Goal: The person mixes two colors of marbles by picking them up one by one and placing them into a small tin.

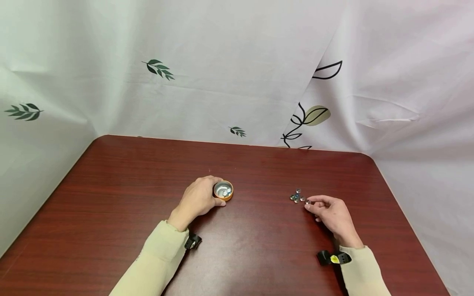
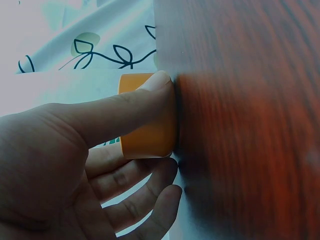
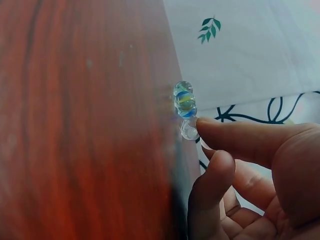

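Observation:
My left hand grips a small round orange tin with a silvery inside, thumb on the near side and fingers round the far side. Its mouth faces up, and small shiny bits show within. In the left wrist view the thumb lies across the orange tin wall, which stands upright at the tabletop. To the right, my right hand pinches a clear glass marble between thumb and forefinger. Several glass marbles lie in a cluster just left of those fingertips; one marble has blue and yellow swirls.
A dark red wood-grain table carries everything. White cloth with printed leaves hangs along its back and sides. Each wrist wears a black camera, and both forearms are in pale sleeves.

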Demonstrator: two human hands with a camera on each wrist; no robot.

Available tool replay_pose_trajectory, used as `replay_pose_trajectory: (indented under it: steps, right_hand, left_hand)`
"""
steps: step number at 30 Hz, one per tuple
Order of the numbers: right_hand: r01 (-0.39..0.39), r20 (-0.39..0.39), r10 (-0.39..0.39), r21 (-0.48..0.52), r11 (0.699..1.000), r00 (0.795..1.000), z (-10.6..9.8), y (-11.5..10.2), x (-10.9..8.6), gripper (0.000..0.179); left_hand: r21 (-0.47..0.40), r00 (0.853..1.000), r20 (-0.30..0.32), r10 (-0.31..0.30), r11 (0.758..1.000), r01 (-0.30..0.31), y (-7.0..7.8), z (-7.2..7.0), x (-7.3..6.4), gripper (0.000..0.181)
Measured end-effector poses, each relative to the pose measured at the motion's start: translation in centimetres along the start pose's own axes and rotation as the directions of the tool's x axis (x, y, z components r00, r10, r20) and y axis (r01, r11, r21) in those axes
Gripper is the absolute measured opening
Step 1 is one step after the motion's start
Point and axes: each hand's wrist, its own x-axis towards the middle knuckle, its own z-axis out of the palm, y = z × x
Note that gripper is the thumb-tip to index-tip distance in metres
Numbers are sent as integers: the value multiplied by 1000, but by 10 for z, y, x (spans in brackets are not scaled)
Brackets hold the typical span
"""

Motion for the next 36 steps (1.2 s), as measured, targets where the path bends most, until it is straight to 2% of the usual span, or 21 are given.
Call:
replay_pose_trajectory:
  steps: [9, 19, 36]
  right_hand:
    - [30, 1, -30, 15, 999, 1000, 2, -10, -3, 27]
    - [84, 18, -85, 27, 996, 996, 11, -31, -6, 26]
    - [166, 69, -172, 81, 983, 983, 35, -53, -5, 22]
  left_hand:
    - [4, 1000, -5, 10, 1000, -10, -1, 0, 0, 61]
    - [12, 1000, 0, 7, 1000, -7, -1, 1, 0, 63]
    - [5, 1000, -3, -3, 1000, 3, -3, 1, 0, 62]
